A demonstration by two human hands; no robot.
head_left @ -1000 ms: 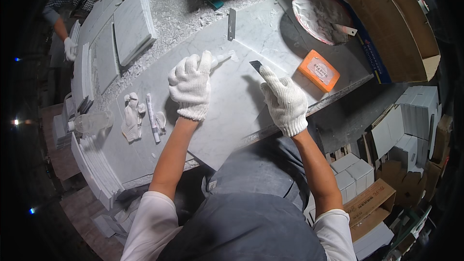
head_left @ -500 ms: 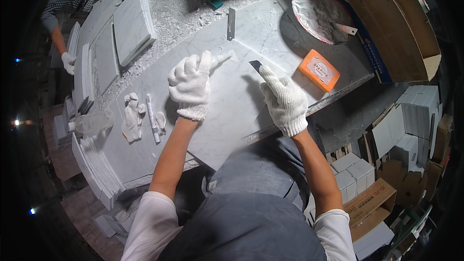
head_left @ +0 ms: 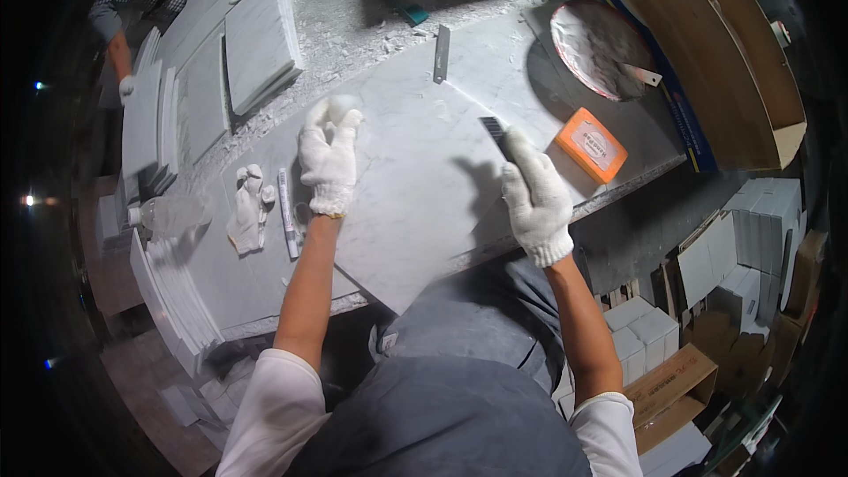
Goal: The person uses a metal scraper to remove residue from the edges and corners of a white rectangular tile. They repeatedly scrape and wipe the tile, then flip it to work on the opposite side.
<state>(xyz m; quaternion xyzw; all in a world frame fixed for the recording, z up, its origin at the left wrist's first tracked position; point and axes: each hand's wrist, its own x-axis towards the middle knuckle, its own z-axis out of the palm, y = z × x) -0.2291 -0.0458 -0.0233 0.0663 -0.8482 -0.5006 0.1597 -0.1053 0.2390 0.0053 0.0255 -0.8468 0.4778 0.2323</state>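
A large grey-white marble slab [head_left: 415, 185] lies tilted on the workbench in front of me. My left hand [head_left: 329, 157], in a white glove, is closed around a white cloth wad and rests on the slab's upper left part. In a white glove too, my right hand [head_left: 533, 197] grips a dark flat scraper blade [head_left: 495, 133] whose tip touches the slab's right edge.
An orange block [head_left: 592, 144] and a round dish with a putty knife [head_left: 598, 47] lie to the right. A metal ruler [head_left: 441, 54], a spare glove [head_left: 247, 209], a marker [head_left: 287, 214], stacked tiles [head_left: 258, 42] and another person [head_left: 150, 0] are further off. Boxes [head_left: 671, 380] stand below right.
My left hand has drawn its fingers in and now bunches a white cloth; the blurred fingers show it moving. My right hand has stayed in place with the blade.
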